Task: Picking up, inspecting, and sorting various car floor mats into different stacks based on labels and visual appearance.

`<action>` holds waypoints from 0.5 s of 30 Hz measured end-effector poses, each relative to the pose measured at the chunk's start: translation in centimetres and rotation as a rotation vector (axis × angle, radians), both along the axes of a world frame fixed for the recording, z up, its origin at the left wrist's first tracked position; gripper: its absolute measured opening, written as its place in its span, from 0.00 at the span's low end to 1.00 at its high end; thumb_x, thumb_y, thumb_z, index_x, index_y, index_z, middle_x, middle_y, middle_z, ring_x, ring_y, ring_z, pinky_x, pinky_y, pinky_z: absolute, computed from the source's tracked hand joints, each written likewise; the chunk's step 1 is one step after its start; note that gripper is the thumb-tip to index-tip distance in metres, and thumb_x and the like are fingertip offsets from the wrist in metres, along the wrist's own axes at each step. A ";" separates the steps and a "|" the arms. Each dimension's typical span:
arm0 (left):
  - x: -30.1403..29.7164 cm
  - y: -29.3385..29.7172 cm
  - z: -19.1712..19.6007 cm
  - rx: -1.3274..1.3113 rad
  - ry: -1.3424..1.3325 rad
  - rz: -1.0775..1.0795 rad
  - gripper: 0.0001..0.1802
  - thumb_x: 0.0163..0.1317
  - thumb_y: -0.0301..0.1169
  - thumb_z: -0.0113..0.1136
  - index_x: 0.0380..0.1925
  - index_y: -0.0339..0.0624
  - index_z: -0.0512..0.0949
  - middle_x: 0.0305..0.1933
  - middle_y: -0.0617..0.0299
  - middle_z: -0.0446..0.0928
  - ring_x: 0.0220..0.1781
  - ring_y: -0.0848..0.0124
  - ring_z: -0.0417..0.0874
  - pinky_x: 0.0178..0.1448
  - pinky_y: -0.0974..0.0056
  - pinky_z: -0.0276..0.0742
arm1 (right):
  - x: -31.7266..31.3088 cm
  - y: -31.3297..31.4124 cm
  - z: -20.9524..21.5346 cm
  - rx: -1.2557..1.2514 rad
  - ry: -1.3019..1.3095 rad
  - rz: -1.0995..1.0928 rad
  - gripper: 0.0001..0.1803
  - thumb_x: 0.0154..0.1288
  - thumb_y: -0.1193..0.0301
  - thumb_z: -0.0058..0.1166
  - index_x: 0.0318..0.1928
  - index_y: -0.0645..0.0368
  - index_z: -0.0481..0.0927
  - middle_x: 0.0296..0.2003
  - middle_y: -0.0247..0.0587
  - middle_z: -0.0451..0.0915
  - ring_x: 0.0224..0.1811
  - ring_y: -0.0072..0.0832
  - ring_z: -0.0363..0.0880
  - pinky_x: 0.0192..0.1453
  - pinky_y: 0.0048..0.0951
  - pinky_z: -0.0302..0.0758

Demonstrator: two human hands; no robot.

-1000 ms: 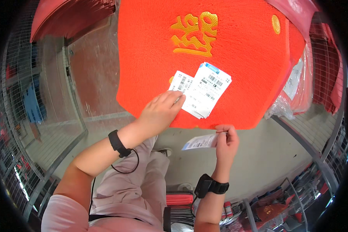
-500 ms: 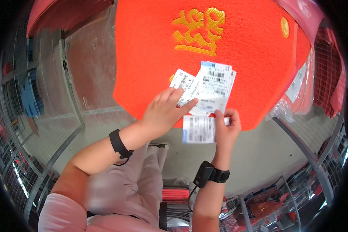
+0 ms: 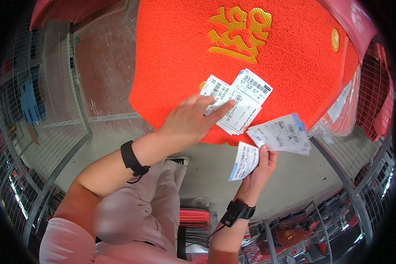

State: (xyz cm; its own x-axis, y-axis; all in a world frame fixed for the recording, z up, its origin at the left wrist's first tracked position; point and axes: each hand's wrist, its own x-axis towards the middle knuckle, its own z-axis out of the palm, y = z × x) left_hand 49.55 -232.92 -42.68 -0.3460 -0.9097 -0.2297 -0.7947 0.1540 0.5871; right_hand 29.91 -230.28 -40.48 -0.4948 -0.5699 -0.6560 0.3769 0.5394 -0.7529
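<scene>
A fanned pile of white printed labels (image 3: 244, 108) lies near the front edge of a bright red textured mat (image 3: 180, 57) with raised gold lettering. My left hand (image 3: 189, 119) lies over the pile's near left side, fingers and thumb spread apart and pressing on the paper. Beyond the mat's near edge, my right hand (image 3: 260, 170) pinches several labels with blue ends. One bundle of held labels (image 3: 282, 134) fans out to the right; a curled label (image 3: 244, 162) sticks out to the left. Each wrist wears a black band.
Wire-mesh panels with grey metal posts (image 3: 354, 200) stand on both sides. Clear plastic-wrapped goods (image 3: 343, 110) sit right of the mat. Below are a rack with red and grey stacked items (image 3: 193, 218) and grey floor (image 3: 215, 176).
My right hand has drawn back from the pile and turned, swinging a fan of labels off it to the right. Another label lies uncovered on the pile. My left hand stays on the pile.
</scene>
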 end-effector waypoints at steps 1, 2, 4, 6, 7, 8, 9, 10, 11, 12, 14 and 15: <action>0.0 -0.2 0.5 0.052 -0.011 -0.048 0.28 0.49 0.25 0.52 0.54 0.54 0.67 0.45 0.54 0.68 0.45 0.57 0.71 0.45 0.59 0.71 | 0.0 -0.2 -0.1 -0.001 0.001 0.000 0.09 0.59 0.79 0.46 0.41 0.68 0.70 0.38 0.45 0.75 0.36 0.22 0.75 0.40 0.22 0.73; -0.1 -0.1 0.6 0.051 -0.010 -0.048 0.28 0.49 0.25 0.52 0.54 0.54 0.67 0.45 0.54 0.68 0.45 0.57 0.71 0.45 0.59 0.71 | 0.0 -0.3 -0.2 -0.016 0.023 0.038 0.08 0.59 0.79 0.46 0.41 0.68 0.70 0.37 0.45 0.75 0.36 0.23 0.75 0.39 0.21 0.73; -0.2 0.0 0.7 0.091 -0.016 -0.057 0.28 0.50 0.26 0.51 0.54 0.58 0.67 0.46 0.52 0.68 0.44 0.56 0.72 0.45 0.59 0.71 | 0.7 -1.1 0.0 -0.034 0.049 0.075 0.07 0.59 0.79 0.47 0.39 0.67 0.71 0.35 0.45 0.76 0.35 0.23 0.75 0.38 0.21 0.73; 0.0 -0.1 0.8 0.057 -0.005 -0.099 0.28 0.50 0.27 0.52 0.54 0.60 0.67 0.45 0.53 0.68 0.44 0.57 0.72 0.45 0.59 0.71 | 1.3 -1.3 -0.3 0.026 0.038 0.131 0.07 0.58 0.79 0.47 0.38 0.67 0.71 0.34 0.45 0.76 0.35 0.23 0.75 0.37 0.21 0.73; 0.2 -0.2 0.8 0.023 0.006 -0.140 0.28 0.50 0.27 0.52 0.54 0.62 0.68 0.45 0.54 0.67 0.43 0.57 0.72 0.45 0.59 0.71 | 1.7 -1.3 -0.6 0.087 0.027 0.186 0.07 0.58 0.79 0.48 0.38 0.67 0.71 0.33 0.44 0.76 0.34 0.22 0.75 0.37 0.20 0.73; 0.1 -0.1 0.6 0.021 0.008 -0.145 0.28 0.50 0.27 0.52 0.54 0.62 0.68 0.45 0.54 0.67 0.43 0.57 0.72 0.45 0.59 0.71 | 2.5 -1.4 -1.0 0.101 0.030 0.228 0.06 0.57 0.80 0.49 0.37 0.67 0.72 0.32 0.43 0.77 0.34 0.21 0.74 0.37 0.20 0.72; 0.1 0.2 0.3 0.057 0.034 -0.098 0.28 0.49 0.28 0.53 0.53 0.63 0.68 0.44 0.55 0.67 0.42 0.58 0.71 0.45 0.59 0.71 | 3.2 -1.4 -1.5 0.093 0.095 0.266 0.08 0.56 0.79 0.51 0.38 0.68 0.71 0.32 0.42 0.76 0.34 0.21 0.74 0.37 0.20 0.71; 0.0 0.4 0.0 0.092 0.060 -0.051 0.28 0.48 0.29 0.53 0.53 0.64 0.69 0.43 0.57 0.67 0.42 0.58 0.71 0.45 0.60 0.71 | 3.6 -1.3 -1.5 0.049 0.297 0.349 0.09 0.56 0.79 0.50 0.38 0.68 0.71 0.32 0.41 0.75 0.34 0.22 0.74 0.38 0.20 0.71; 0.1 0.5 -0.1 0.089 0.058 -0.055 0.28 0.48 0.29 0.53 0.53 0.64 0.69 0.43 0.57 0.67 0.42 0.58 0.71 0.45 0.60 0.71 | 3.8 -1.3 -1.5 0.003 0.500 0.428 0.10 0.55 0.79 0.48 0.39 0.68 0.71 0.31 0.41 0.75 0.34 0.22 0.73 0.38 0.21 0.71; 0.1 0.6 -0.4 -0.012 -0.015 -0.089 0.28 0.47 0.28 0.53 0.52 0.63 0.69 0.43 0.58 0.66 0.41 0.59 0.71 0.45 0.60 0.70 | 3.2 -1.0 -1.7 0.003 0.501 0.425 0.10 0.55 0.79 0.48 0.39 0.68 0.71 0.31 0.41 0.75 0.34 0.22 0.73 0.38 0.21 0.71; 0.1 0.5 -0.3 -0.117 -0.083 -0.126 0.28 0.47 0.28 0.52 0.52 0.62 0.70 0.42 0.59 0.65 0.41 0.60 0.71 0.46 0.61 0.70 | 1.0 -0.4 -2.0 -0.144 0.105 0.003 0.12 0.53 0.80 0.43 0.40 0.68 0.70 0.34 0.43 0.74 0.34 0.24 0.73 0.38 0.23 0.70; -0.1 0.2 -0.1 -0.094 -0.049 -0.104 0.27 0.46 0.25 0.51 0.50 0.59 0.71 0.42 0.58 0.66 0.41 0.60 0.70 0.47 0.61 0.69 | 0.7 -1.1 -1.7 -0.148 0.111 -0.003 0.12 0.53 0.80 0.43 0.40 0.68 0.70 0.34 0.43 0.74 0.34 0.24 0.73 0.38 0.23 0.70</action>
